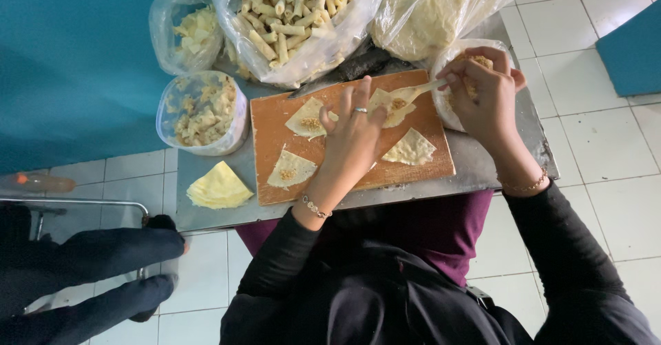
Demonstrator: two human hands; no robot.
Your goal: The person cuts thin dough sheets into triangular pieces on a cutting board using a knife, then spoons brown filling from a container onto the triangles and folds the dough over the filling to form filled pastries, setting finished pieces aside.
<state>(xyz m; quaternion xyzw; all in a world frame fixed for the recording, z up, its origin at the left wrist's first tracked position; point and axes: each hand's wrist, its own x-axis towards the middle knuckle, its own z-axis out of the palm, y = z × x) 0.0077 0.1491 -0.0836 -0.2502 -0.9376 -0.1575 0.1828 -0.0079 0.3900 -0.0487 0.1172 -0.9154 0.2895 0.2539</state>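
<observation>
On an orange-brown cutting board [427, 169] lie several triangular pastry wrappers. My left hand [354, 135], with a ring and a bracelet, rests flat on the board, its fingers spread over a wrapper [391, 105] that has a bit of crumbly filling. My right hand [482, 93] holds a pale spoon [416, 91] whose tip sits over that wrapper. Behind my right hand is a bag-lined bowl of filling [447, 111]. Other wrappers lie at the board's left [306, 119], lower left [290, 169] and right [411, 149].
A stack of spare wrappers [219, 186] lies on the metal table [482, 169] left of the board. A plastic tub of scraps [203, 111] and bags of rolled pastries [292, 14] and dough [427, 14] stand behind. Another person's legs [89, 276] are at lower left.
</observation>
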